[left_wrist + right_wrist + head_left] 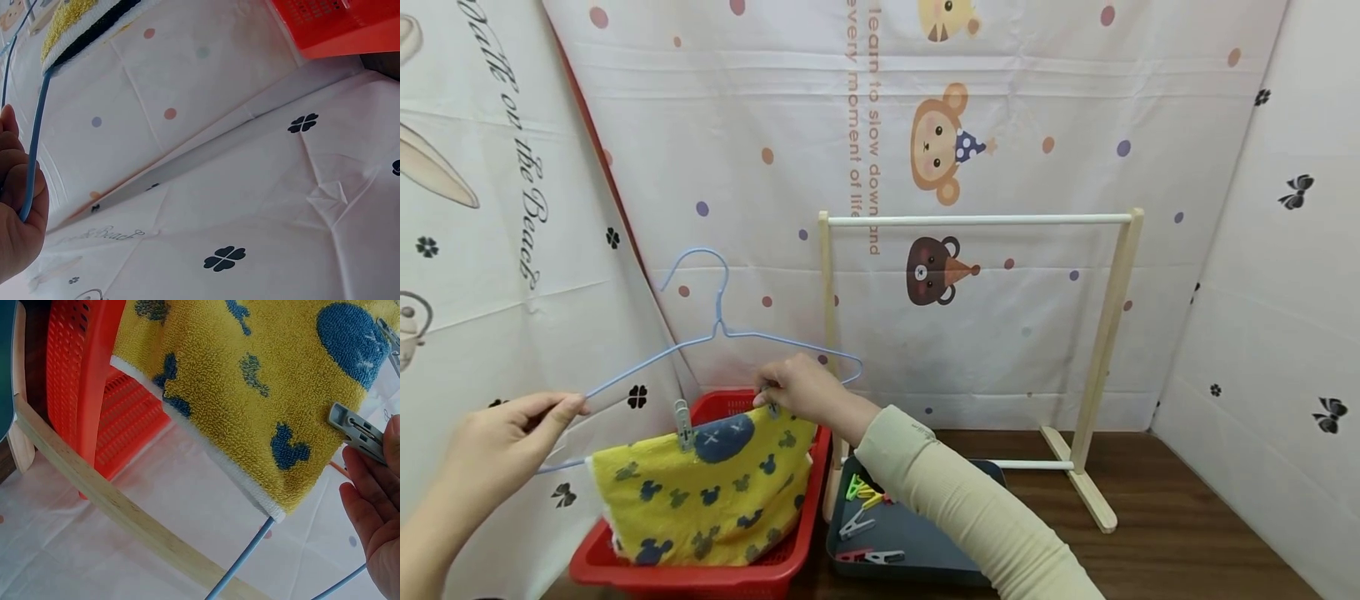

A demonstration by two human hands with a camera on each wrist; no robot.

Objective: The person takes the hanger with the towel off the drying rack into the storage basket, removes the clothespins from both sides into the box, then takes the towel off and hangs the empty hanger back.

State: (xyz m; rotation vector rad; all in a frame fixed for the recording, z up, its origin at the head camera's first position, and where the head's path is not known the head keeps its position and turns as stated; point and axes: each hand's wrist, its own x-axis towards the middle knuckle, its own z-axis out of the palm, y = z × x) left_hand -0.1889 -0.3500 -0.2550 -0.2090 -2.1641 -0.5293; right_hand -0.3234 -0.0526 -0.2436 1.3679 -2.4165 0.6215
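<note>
Sleeve (970, 508) at lower right leads to the right hand (808, 387) near centre, pinching a clip (357, 432) on the towel (722, 500), folded over the hanger (651, 363) at lower left, which the left hand (505, 442) grips by the left frame edge, presumably for steadiness.

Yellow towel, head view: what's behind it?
Red basket, seen above and beside the towel. Whatever the cloth covers inside the basket can't be seen.
</note>
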